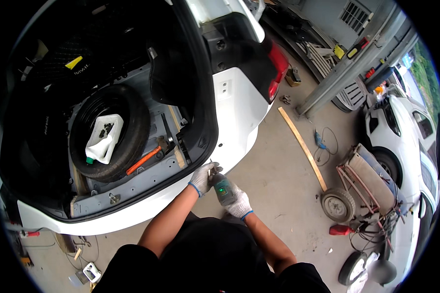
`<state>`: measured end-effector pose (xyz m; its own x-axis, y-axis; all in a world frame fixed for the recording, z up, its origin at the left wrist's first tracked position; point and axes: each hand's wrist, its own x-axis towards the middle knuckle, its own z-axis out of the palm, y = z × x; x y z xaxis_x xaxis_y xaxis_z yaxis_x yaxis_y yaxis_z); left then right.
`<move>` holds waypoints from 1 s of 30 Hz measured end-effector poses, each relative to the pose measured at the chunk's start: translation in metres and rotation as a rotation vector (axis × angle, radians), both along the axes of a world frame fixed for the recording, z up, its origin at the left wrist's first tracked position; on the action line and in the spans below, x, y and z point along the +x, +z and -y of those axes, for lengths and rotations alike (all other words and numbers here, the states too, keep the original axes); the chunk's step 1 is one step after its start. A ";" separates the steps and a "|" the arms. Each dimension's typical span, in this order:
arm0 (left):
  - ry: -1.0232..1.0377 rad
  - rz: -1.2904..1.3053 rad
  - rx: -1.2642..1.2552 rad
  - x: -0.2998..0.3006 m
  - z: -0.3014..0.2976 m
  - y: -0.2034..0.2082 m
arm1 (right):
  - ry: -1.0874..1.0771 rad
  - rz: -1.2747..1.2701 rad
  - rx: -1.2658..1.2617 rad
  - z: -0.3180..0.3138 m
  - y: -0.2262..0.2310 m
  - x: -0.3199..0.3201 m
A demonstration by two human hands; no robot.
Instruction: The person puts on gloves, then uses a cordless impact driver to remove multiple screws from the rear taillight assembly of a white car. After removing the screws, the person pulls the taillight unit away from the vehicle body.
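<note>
Both my hands wear white knit gloves with blue cuffs, close to the white car's rear edge (156,210). In my right hand (239,204) is a dark green hand-held power tool (222,189) with a small green light; its exact kind is unclear. My left hand (201,179) closes around the tool's metal front end, where a thin tip points up. Left of them, the open trunk holds a spare tire (137,128). A cut white plastic jug (113,128) with small dark parts lies in it. Beside the tire is an orange-handled hammer (144,160).
A long wooden strip (303,146) and a blue corded power tool (319,140) lie on the floor to the right. Beyond stand a wheeled cart (364,183), a metal post (347,63) and another white car (388,122). A loose wheel (351,267) lies lower right.
</note>
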<state>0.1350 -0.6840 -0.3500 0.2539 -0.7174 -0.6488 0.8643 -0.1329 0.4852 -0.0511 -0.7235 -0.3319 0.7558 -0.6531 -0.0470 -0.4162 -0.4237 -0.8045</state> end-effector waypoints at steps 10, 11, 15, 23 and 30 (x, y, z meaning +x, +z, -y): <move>-0.041 0.136 0.096 -0.006 0.076 -0.033 | 0.020 0.013 0.106 0.084 -0.045 -0.008; -0.021 0.140 0.122 -0.006 0.080 -0.036 | 0.033 0.019 0.118 0.088 -0.046 -0.007; 0.011 0.144 0.174 -0.005 0.091 -0.039 | 0.052 0.023 0.090 0.099 -0.055 -0.002; -0.114 0.495 0.398 -0.005 0.106 -0.035 | 0.140 0.132 0.294 0.092 -0.126 -0.001; -0.076 0.504 0.353 -0.002 0.095 -0.038 | -0.004 0.038 0.295 0.072 -0.123 0.008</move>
<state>0.1332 -0.7793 -0.3879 0.5478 -0.5095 -0.6635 0.5217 -0.4119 0.7471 -0.0429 -0.7956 -0.4546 0.7583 -0.6181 -0.2072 -0.3848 -0.1678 -0.9076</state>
